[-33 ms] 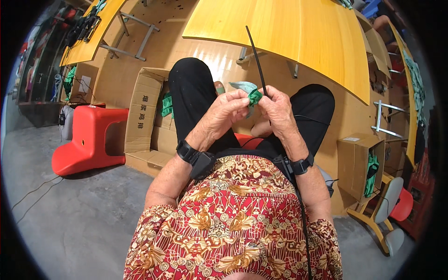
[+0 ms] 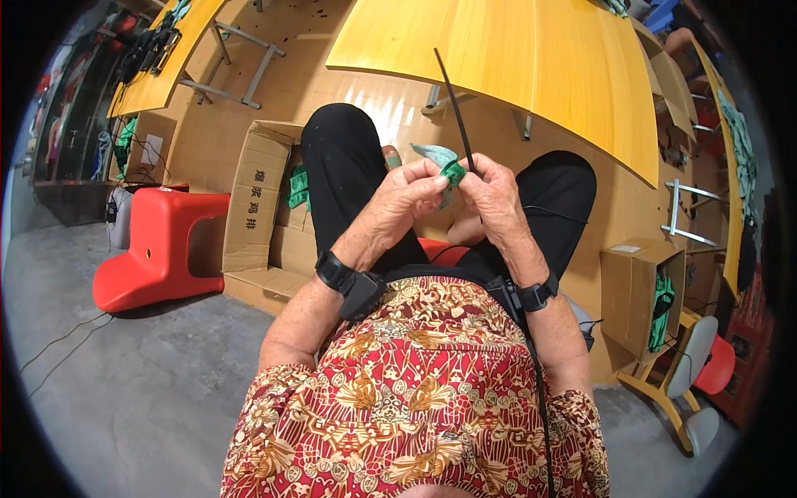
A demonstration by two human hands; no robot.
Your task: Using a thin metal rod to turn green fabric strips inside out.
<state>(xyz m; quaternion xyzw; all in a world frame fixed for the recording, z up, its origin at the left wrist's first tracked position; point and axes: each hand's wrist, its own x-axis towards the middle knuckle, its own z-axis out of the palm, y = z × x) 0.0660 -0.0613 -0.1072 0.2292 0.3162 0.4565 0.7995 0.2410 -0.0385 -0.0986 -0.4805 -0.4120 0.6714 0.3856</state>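
Note:
Between my raised knees, a small piece of green cloth (image 2: 452, 173) is gathered into folds, and a paler green flap (image 2: 433, 153) sticks out to its left. My left hand (image 2: 405, 197) pinches the cloth between thumb and fingers. From the other side, my right hand (image 2: 496, 197) grips the cloth's right edge, its fingers closed. A long, thin black rod (image 2: 452, 100) rises from the fingers of my right hand, pointing up and slightly left. Its lower end is hidden by the hand, as is part of the cloth.
An open cardboard box (image 2: 249, 212) with green cloth inside stands left of my legs, beside a red plastic stool (image 2: 154, 249). A yellow table (image 2: 498, 58) is ahead. At the right are another cardboard box (image 2: 631, 290) with green cloth and a chair (image 2: 691, 357).
The black rod's upper tip has shifted very slightly down and left. Both hands keep their hold on the cloth almost unmoved.

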